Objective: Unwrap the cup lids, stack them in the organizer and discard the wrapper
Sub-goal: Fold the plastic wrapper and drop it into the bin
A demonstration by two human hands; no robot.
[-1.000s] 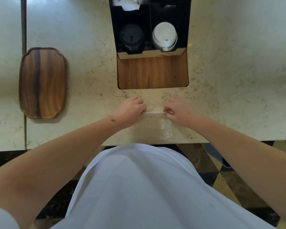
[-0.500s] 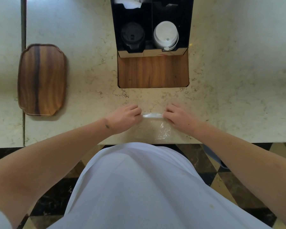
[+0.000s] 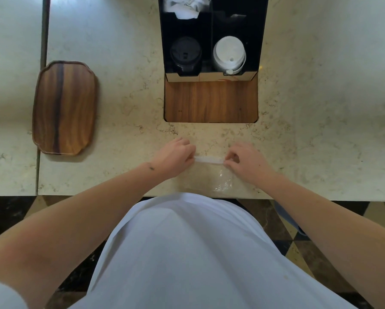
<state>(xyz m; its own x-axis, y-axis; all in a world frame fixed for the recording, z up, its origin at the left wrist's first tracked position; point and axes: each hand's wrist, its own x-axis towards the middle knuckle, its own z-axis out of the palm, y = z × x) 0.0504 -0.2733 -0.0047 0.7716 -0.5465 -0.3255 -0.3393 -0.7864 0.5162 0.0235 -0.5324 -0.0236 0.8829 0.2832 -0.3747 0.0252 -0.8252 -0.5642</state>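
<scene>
Both hands have spread slightly apart, and I see left hand (image 3: 176,157) and right hand (image 3: 247,162) each pinching an end of the clear wrapper (image 3: 209,172) flat on the table (image 3: 124,90).

Café service counter, marble countertop (image 3: 320,108), lid organizer (image 3: 262,41), wooden tray (image 3: 64,108)

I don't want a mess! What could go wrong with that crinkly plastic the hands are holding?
1. The clear wrapper lies right at the counter edge, so it might slide onto the floor.
2. The left hand and right hand pinch only its thin white strip, which might tear or slip free.
</scene>
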